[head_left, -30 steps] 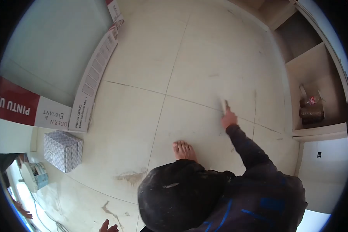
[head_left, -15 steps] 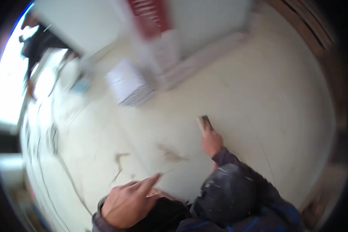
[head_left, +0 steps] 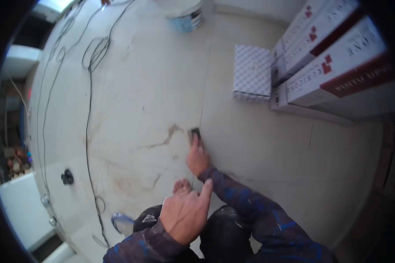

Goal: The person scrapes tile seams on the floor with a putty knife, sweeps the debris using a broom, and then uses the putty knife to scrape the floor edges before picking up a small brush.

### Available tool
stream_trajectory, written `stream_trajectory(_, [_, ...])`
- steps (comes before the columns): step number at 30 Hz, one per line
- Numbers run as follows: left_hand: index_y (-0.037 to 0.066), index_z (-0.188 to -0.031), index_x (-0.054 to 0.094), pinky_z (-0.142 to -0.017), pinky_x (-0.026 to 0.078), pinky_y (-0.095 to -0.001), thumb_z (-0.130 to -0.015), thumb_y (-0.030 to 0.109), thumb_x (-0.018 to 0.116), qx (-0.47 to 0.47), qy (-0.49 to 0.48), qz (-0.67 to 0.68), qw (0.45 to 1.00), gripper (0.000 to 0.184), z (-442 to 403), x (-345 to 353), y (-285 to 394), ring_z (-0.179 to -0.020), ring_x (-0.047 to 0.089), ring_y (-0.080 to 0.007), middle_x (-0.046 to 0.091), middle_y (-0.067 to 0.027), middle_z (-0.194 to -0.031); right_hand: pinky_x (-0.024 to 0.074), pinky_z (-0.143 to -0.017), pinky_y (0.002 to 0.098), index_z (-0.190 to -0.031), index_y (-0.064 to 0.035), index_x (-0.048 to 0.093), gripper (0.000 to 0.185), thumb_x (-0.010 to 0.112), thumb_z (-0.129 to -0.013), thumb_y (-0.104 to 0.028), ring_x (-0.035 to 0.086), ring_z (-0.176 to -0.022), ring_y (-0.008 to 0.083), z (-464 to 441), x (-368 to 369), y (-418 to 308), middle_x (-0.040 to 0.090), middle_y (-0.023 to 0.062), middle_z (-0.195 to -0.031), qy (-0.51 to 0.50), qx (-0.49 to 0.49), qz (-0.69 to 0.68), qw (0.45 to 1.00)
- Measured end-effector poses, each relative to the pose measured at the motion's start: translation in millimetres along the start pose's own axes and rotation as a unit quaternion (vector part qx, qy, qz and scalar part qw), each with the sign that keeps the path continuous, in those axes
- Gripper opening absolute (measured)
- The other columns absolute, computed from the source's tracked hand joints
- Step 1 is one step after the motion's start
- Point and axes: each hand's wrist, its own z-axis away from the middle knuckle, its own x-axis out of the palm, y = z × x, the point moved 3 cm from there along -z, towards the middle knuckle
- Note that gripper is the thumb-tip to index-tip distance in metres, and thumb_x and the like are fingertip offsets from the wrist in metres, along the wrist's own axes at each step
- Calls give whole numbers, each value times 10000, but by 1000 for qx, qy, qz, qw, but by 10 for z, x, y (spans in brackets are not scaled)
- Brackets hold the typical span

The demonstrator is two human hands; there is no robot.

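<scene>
My right hand (head_left: 197, 160) is closed round a small rectangular block (head_left: 194, 132) with a dark top and a pale side; its exact kind is unclear. The block is at the tiled floor, beside a tile joint and a brown smear (head_left: 173, 133). I cannot tell whether it touches the tile. Nearer to me, my left hand (head_left: 186, 215) hovers over my knees with its index finger stretched out towards my right sleeve. Its other fingers are mostly hidden, and nothing shows in it. A bare foot (head_left: 182, 187) is on the floor beyond it.
Long printed cartons (head_left: 311, 90) lie stacked at the right, beside a white patterned box (head_left: 252, 72). A bucket (head_left: 186, 22) stands at the back. Dark cables (head_left: 90, 96) run along the left, near a small black object (head_left: 67, 176) and a blue-grey shoe (head_left: 122, 222).
My view has swung left and down, so the cartons and box now appear further right. My right hand still holds the block. My left hand now appears closer to my right forearm.
</scene>
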Motion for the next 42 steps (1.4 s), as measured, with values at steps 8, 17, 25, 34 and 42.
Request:
stream_trajectory(8, [75, -1133, 556, -554, 477, -378, -828, 147, 618, -131, 138, 228, 955, 319, 454, 128, -360, -644, 632, -255, 639, -84, -786, 489, -808, 515, -1385, -41, 351, 635, 522, -773, -51, 615, -882, 452, -115, 34, 29, 615, 277, -1043, 15, 86, -27, 996])
stream_trajectory(17, [73, -1178, 563, -566, 484, -349, -820, 133, 632, -223, 210, 323, 896, 370, 692, 357, -350, -660, 629, -236, 637, -56, -781, 472, -895, 508, -1357, -57, 338, 529, 502, -854, -65, 591, -1016, 455, 680, -687, 1087, 609, 274, -1102, 102, 270, 140, 947])
stream_trajectory(25, [7, -1202, 556, -663, 513, -319, -813, 17, 579, -310, 326, 427, 784, 389, 832, 621, -726, -767, 637, -215, 644, -112, -935, 488, -869, 521, -1385, -64, 306, 592, 507, -830, -112, 617, -978, 443, 313, 1054, -525, 602, 268, -1120, 74, 354, 52, 931])
stream_trajectory(34, [22, -1187, 555, -694, 505, -310, -818, 7, 558, -339, 398, 470, 711, 369, 914, 545, -933, -795, 626, -216, 648, -103, -943, 489, -841, 520, -1447, -103, 254, 663, 486, -826, -70, 628, -958, 428, -236, 789, -583, 628, 256, -1069, 86, 149, 29, 985])
stream_trajectory(42, [2, -1155, 560, -724, 511, -309, -814, -11, 542, -335, 402, 511, 682, 342, 934, 473, -1058, -827, 637, -226, 643, -120, -936, 493, -855, 502, -1406, -87, 286, 625, 491, -816, -66, 628, -940, 444, -557, 1128, -881, 634, 280, -1018, 43, 218, 65, 973])
